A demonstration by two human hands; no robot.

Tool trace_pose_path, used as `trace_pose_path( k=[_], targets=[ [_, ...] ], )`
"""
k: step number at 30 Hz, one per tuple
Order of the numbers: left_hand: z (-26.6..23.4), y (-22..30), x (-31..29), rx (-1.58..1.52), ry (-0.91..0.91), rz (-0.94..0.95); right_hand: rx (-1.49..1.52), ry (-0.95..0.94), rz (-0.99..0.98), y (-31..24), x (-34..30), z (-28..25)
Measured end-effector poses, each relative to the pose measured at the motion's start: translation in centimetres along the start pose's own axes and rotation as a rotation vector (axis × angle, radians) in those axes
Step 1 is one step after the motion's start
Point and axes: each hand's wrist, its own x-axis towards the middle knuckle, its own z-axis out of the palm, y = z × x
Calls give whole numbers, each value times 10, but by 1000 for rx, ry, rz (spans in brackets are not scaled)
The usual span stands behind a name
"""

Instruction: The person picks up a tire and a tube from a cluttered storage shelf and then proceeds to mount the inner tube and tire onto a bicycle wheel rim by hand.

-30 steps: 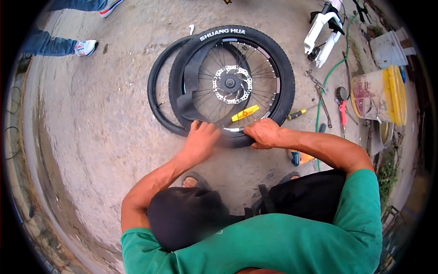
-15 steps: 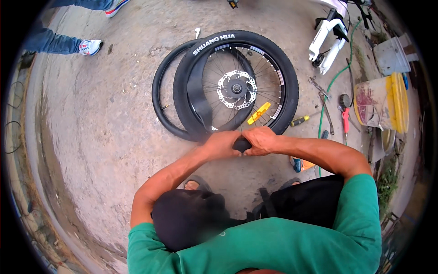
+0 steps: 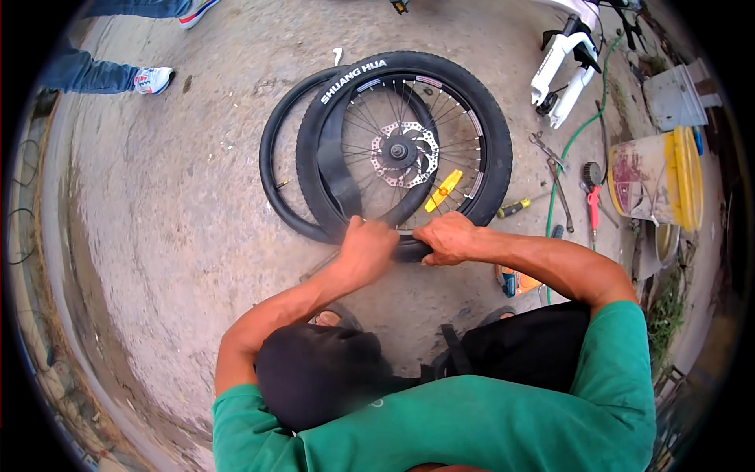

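A bicycle wheel with a brake disc [image 3: 425,156] lies flat on the ground before me, its black tyre [image 3: 491,126] around the rim. My right hand [image 3: 447,238] is closed on the near edge of the tyre. Just left of it, my left hand [image 3: 368,250] is at the near-left edge; motion smears its fingers, so its grip is unclear. A loose, flat black rubber strip [image 3: 334,161] curves across the wheel's left side, its near end close to my left fingers. An inner tube [image 3: 270,153] lies partly under the wheel. A yellow plastic piece [image 3: 444,191] rests on the spokes.
At right lie a yellow-black screwdriver [image 3: 514,208], wrenches [image 3: 561,189], a red-handled brush [image 3: 594,206] and a green hose [image 3: 572,145]. Beyond them stand buckets [image 3: 649,177]. A white bicycle fork [image 3: 554,71] is at far right. Another person's leg and shoe [image 3: 152,80] show far left.
My left hand has slid left along the tyre's near edge, away from my right hand. The wheel has shifted slightly left and its disc and spokes have tilted or turned a little.
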Motion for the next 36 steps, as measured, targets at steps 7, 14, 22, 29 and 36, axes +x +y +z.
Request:
trace_pose_path(
  k=[7, 14, 22, 29, 36],
  targets=[
    [4, -7, 16, -378, -125, 15, 138, 44, 3, -7, 7, 3],
    [-22, -20, -16, -262, 383, 189, 109, 40, 8, -2, 2, 0],
    [6, -35, -2, -254, 30, 110, 51, -42, 10, -2, 8, -1],
    [15, -21, 26, -365, -99, 42, 35, -21, 23, 3, 10, 7],
    [7, -9, -18, -270, 159, 98, 63, 63, -14, 4, 6, 10]
  ],
)
